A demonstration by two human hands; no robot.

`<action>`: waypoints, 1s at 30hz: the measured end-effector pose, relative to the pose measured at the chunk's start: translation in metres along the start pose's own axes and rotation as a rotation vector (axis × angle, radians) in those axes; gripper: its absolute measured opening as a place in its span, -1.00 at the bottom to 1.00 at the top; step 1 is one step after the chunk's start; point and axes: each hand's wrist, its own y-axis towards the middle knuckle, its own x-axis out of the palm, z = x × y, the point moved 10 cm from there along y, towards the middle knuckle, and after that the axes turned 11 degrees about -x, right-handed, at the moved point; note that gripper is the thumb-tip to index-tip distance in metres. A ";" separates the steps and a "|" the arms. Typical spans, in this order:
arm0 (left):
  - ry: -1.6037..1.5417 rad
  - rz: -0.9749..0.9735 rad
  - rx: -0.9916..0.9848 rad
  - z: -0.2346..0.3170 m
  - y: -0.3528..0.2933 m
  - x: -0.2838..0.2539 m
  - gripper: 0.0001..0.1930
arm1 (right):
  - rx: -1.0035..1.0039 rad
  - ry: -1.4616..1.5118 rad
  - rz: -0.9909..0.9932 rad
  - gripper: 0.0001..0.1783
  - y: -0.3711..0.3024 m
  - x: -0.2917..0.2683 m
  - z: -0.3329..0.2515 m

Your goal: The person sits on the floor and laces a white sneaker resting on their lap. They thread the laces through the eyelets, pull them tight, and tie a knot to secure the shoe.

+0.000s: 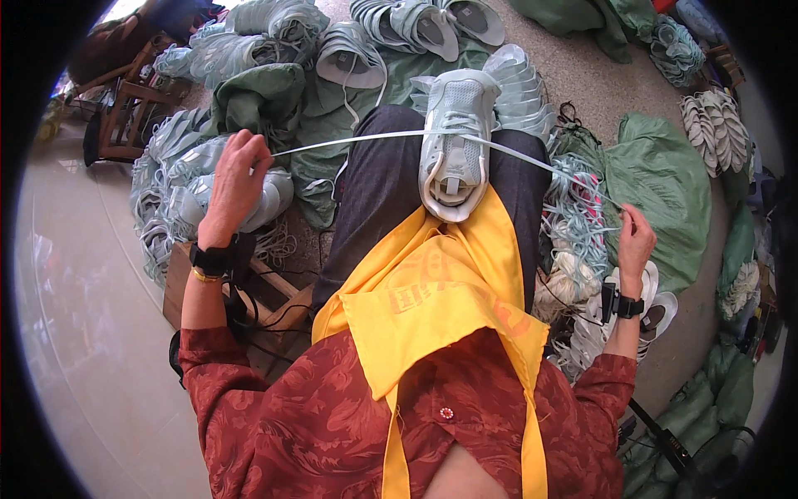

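Observation:
A pale mint sneaker upper [455, 100] lies between my knees, its heel opening toward me and its toe pointing away. A flat, light-coloured shoelace [357, 138] crosses its lacing area and stretches out to both sides. My left hand [237, 183] is raised at the left, fingers closed in a pinch on one end of the lace. Farther right and a little nearer, my right hand [636, 241] pinches the other side of the lace. The lace looks taut, and neither hand touches the upper.
Piles of mint uppers [266, 41] lie ahead and at the left. A tangle of laces [578, 216] is by my right knee, near a green cloth sack [661, 200]. White uppers [715, 129] sit farther right. A wooden stool [270, 303] stands beside my left leg.

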 end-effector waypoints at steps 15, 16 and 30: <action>0.113 0.107 -0.474 -0.204 -0.025 -0.082 -0.88 | 0.230 -0.054 0.017 -0.76 -0.045 -0.019 0.141; 0.142 0.087 -0.517 -0.215 -0.028 -0.085 -0.89 | 0.224 -0.061 0.024 -0.76 -0.046 -0.021 0.144; 0.147 0.142 -0.573 -0.254 -0.033 -0.103 -0.84 | 0.398 0.189 0.037 -0.77 -0.071 -0.002 0.192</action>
